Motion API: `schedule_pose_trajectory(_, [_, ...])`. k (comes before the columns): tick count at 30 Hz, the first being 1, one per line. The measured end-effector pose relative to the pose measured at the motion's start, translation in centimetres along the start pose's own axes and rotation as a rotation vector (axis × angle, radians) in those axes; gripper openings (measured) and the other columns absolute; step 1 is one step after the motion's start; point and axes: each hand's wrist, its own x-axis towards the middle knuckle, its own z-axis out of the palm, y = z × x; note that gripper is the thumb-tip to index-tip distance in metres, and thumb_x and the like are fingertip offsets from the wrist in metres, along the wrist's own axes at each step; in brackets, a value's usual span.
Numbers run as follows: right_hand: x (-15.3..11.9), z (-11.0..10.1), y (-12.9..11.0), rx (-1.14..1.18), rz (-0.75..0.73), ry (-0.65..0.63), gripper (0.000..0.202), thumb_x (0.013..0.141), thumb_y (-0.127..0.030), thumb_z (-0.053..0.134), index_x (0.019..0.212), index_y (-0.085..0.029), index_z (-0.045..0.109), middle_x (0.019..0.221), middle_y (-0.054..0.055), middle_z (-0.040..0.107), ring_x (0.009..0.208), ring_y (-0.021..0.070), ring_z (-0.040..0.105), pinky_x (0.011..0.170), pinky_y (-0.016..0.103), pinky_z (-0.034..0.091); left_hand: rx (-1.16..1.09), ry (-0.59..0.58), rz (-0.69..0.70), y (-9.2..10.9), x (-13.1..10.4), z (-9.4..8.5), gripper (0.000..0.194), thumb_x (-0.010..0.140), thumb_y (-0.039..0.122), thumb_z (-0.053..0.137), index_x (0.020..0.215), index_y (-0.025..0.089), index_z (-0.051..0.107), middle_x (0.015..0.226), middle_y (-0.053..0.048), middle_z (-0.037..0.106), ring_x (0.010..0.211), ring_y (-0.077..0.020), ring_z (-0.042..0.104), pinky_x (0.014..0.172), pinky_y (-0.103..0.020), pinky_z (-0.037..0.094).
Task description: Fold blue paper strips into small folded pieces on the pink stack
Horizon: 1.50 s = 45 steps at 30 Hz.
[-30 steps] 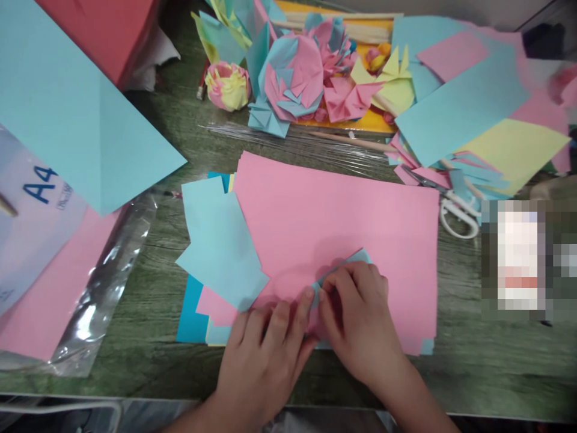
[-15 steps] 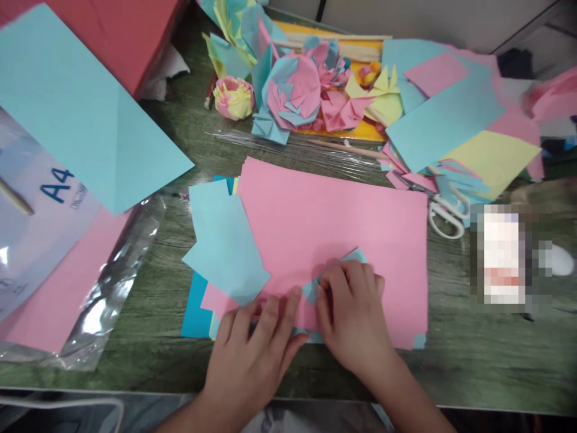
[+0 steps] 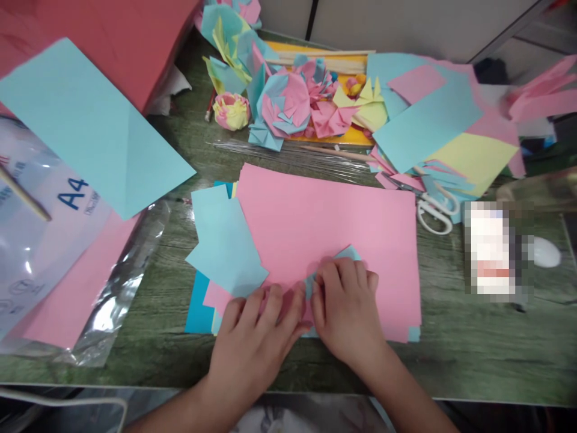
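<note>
A small light-blue piece of paper lies on a pink sheet, mostly covered by my hands. My right hand is closed on it, fingers curled and knuckles up. To its left, my left hand rests with fingers apart, its index fingertip against the blue paper's left edge and its thumb low beside it. Beyond my left fingers lies a larger light-blue cut sheet with angular edges, overlapping the pink sheet. The underside of the small piece is hidden.
White-handled scissors lie right of the stack, near paper scraps. Folded paper flowers crowd the back. At left, a light-blue sheet overlaps a clear plastic A4 pack. A blurred-out object and white mouse-like item are at right.
My left index finger has drawn in closer to my thumb and the blue paper. My right hand stays curled on the paper. The whole view has shifted slightly.
</note>
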Motion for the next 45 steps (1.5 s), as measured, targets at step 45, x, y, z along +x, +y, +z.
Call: schedule_pose_trajectory(45, [-1.6,-1.6,3.2,0.166,0.03,0.287,0.031,0.081,-0.028,0.044,0.111,-0.024,0.049,0.111,0.009,0.045,0.099,0.0253,0.038,0.079,0.042,0.032,-0.237,0.071,0.075,-1.0,1.3,0.2,0.022,0.082,0.02,0.043,0.1,0.02,0.055,0.108,-0.006,0.055,0.104,-0.0206,0.044,0.082,-0.038,0.031])
